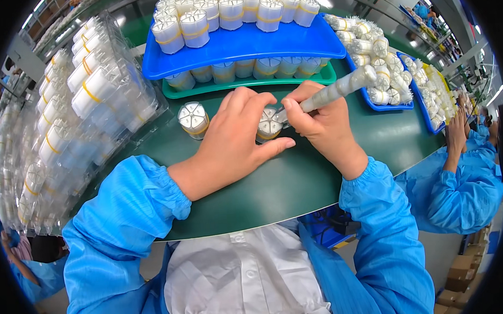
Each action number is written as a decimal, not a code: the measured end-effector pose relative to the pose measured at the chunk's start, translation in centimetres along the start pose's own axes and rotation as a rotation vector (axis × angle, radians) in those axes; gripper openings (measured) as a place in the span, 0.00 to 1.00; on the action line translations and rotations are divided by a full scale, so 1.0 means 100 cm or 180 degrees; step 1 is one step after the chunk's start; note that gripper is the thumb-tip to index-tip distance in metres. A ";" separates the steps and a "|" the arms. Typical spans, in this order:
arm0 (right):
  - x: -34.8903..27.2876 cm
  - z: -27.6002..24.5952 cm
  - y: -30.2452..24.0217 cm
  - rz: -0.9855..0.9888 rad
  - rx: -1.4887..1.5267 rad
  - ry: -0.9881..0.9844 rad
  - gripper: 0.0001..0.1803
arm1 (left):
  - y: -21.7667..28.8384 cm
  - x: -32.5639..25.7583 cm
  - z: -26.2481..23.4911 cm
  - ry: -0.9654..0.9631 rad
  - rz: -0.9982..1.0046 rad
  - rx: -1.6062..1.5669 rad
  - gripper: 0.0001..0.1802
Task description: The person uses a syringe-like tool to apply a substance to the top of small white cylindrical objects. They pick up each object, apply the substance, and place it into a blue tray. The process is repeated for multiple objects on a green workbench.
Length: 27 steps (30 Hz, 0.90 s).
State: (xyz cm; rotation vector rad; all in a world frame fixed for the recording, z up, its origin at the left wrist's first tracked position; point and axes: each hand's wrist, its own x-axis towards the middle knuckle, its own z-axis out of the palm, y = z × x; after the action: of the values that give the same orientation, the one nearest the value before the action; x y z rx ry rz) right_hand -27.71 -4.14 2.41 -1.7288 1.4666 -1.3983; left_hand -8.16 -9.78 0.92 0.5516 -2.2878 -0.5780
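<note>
My left hand [228, 138] curves round a short white cylinder [267, 124] on the green table, with thumb and fingers on either side of it. The cylinder's round top is split into several wedges, and a yellow band circles its lower part. In my right hand [328, 128] is a pen-shaped tool [344, 88] with a thick, pale wrapped handle, slanting up to the right. Its thin grey tip meets or hovers just over the right side of the cylinder's top; I cannot tell which. Left of my left hand stands a second banded cylinder [194, 119], upright and untouched.
Ahead, a blue tray [225, 58] full of banded cylinders sits above a green tray [190, 93] holding more. Clear plastic trays [142, 100] of cylinders are stacked at left. Blue bins [392, 106] of bagged white pieces line the right, near a co-worker's blue sleeve [461, 198].
</note>
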 end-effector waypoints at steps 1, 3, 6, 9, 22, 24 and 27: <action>0.001 0.001 -0.002 0.0146 0.0087 0.0007 0.07 | -0.001 -0.001 0.001 -0.0022 -0.0074 -0.0020 0.33; 0.001 -0.001 -0.010 0.0383 0.0525 0.0223 0.07 | -0.002 -0.001 0.001 -0.0066 -0.0219 -0.0063 0.33; 0.000 -0.006 -0.013 0.0323 0.0598 0.0352 0.07 | 0.001 -0.005 0.003 -0.0010 -0.0184 -0.0358 0.35; 0.000 -0.006 -0.005 0.0095 0.0335 0.0258 0.08 | 0.000 -0.007 0.006 -0.0035 -0.0219 -0.0616 0.38; 0.000 -0.005 -0.009 0.0387 0.0352 0.0340 0.07 | 0.002 -0.003 0.005 -0.0045 -0.0198 -0.0199 0.36; 0.002 -0.007 -0.012 0.0467 0.0440 0.0442 0.06 | -0.001 -0.006 0.008 0.0044 -0.0202 -0.0591 0.37; 0.001 -0.005 -0.009 0.0398 0.0439 0.0324 0.06 | -0.002 -0.006 0.011 0.0068 -0.0037 -0.0658 0.37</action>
State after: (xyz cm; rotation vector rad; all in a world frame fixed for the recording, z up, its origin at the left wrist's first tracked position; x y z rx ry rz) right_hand -27.77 -3.82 3.41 -1.4764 1.4673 -1.5021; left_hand -8.47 -9.34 -0.25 0.4679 -2.1735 -0.7995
